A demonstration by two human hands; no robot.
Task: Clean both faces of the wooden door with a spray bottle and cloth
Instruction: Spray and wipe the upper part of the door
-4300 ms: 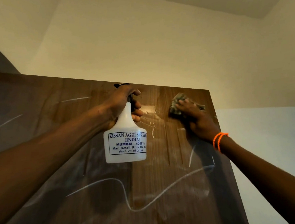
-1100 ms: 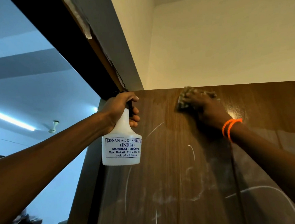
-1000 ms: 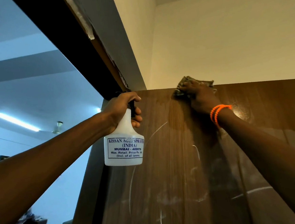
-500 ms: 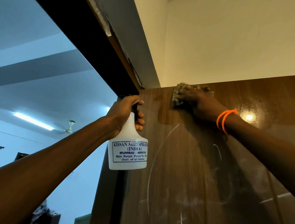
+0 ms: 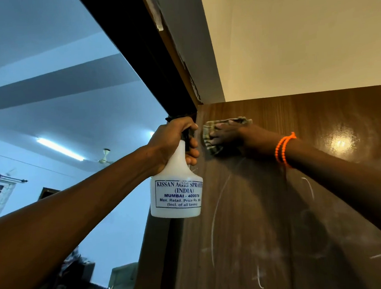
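Cloth (image 5: 214, 140) slid left to door (image 5: 281, 205) corner | right hand (image 5: 229, 134) flat on cloth | left hand (image 5: 173, 141) squeezing bottle (image 5: 177, 191), frame middle

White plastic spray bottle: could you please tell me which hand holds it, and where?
The left hand grips the white plastic spray bottle round its neck, below the black trigger head.

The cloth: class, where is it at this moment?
In the head view, the cloth lies flat under the right hand against the door, near its top corner, beside the spray bottle.
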